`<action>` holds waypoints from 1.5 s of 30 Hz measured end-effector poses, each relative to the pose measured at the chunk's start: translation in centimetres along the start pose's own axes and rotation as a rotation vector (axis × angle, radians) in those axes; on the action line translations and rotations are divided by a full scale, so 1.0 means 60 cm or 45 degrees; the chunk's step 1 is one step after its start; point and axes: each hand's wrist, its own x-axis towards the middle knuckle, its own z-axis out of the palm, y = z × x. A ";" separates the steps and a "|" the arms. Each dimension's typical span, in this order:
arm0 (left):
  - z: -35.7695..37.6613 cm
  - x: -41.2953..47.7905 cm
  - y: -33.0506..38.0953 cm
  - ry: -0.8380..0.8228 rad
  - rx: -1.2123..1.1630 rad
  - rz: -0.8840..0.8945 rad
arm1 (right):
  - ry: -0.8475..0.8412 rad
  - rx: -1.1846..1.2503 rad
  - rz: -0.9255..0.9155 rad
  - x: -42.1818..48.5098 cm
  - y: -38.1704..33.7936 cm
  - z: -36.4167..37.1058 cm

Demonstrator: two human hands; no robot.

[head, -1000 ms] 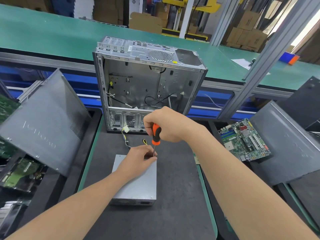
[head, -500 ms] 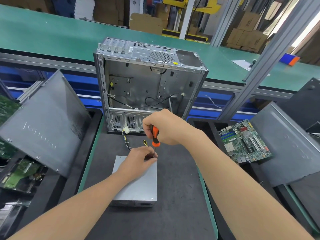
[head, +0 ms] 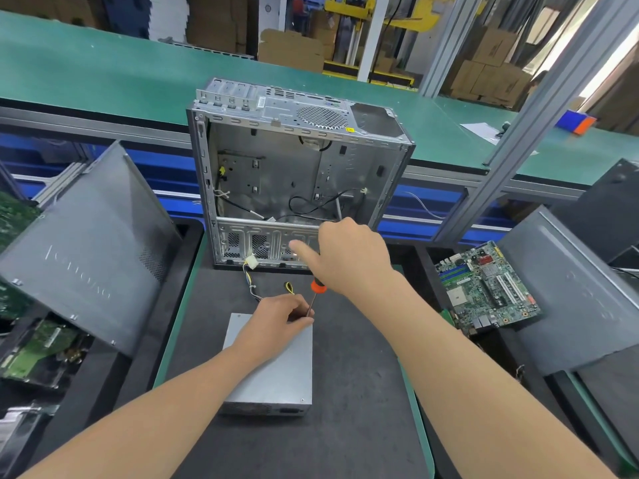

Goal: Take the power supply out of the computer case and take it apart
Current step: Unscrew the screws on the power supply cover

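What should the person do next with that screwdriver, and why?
Probably turn the screwdriver to loosen a screw: its tip sits at the far corner of the power supply, the left hand steadies the shaft, the right hand grips the handle.

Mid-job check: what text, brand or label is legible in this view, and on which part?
"lenovo": embossed, running sideways, on the grey side panel leaning at left.
Too small or blurred to read: stickers on top of the computer case, print on the motherboard, faint marks on the right side panel, printing on the cardboard boxes.
Power supply: no readable text shows.
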 end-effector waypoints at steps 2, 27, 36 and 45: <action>0.000 -0.001 0.000 0.006 0.000 0.013 | -0.041 0.035 -0.027 0.004 0.005 0.003; -0.004 -0.005 0.005 0.031 -0.001 0.072 | -0.392 0.282 -0.491 0.013 0.019 -0.022; -0.003 -0.001 0.001 0.007 -0.006 0.041 | 0.012 0.201 -0.001 0.005 0.006 0.003; -0.004 -0.003 0.001 0.023 -0.022 0.040 | -0.166 0.322 -0.003 0.012 0.000 -0.006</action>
